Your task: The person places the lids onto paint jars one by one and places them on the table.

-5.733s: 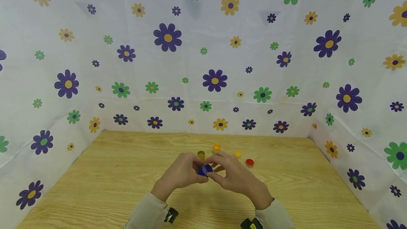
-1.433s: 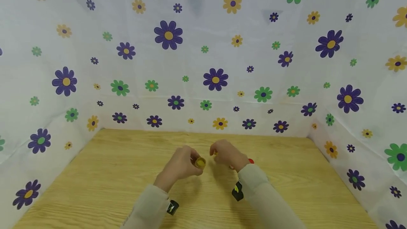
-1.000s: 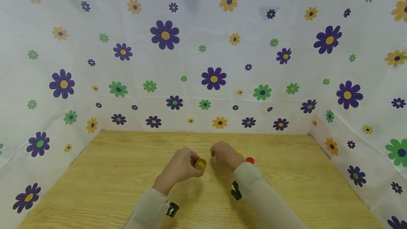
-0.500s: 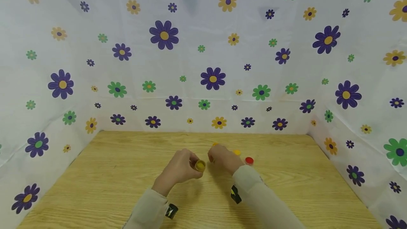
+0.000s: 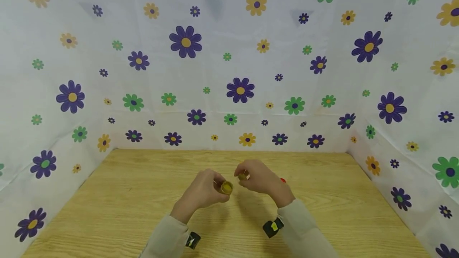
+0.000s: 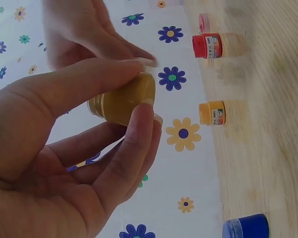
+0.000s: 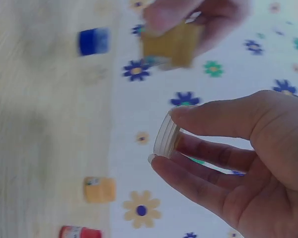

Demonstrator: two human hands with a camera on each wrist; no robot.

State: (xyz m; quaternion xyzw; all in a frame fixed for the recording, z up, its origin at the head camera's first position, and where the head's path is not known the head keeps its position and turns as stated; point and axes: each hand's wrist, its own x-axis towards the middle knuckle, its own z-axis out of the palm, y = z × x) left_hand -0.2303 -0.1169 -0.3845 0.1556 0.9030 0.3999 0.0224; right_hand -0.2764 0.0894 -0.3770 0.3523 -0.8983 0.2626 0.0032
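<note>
Between thumb and fingertips, my left hand [image 5: 202, 190] holds a small gold paint jar [image 6: 121, 101]. Its uncovered mouth tilts toward the head camera, with gold paint inside. Just to the right and apart from the jar, my right hand [image 5: 261, 178] pinches a clear, shallow screw lid [image 7: 166, 139] by its edges; some gold colour shows on the lid in the head view. In the right wrist view the jar is blurred and lies beyond the lid. My right hand hides part of the table behind it.
On the wooden table [image 5: 161, 170] stand a red paint jar [image 6: 208, 46] with a loose reddish lid [image 6: 204, 23] by it, a yellow paint jar [image 6: 212, 113] and a blue paint jar [image 6: 247, 226]. A flower-printed white sheet [image 5: 215, 71] encloses the back and sides.
Earlier both hands held the blue jar; then the left hand took the gold jar. Within the last half second, the right hand has turned over, and the lid in its fingers has come into sight.
</note>
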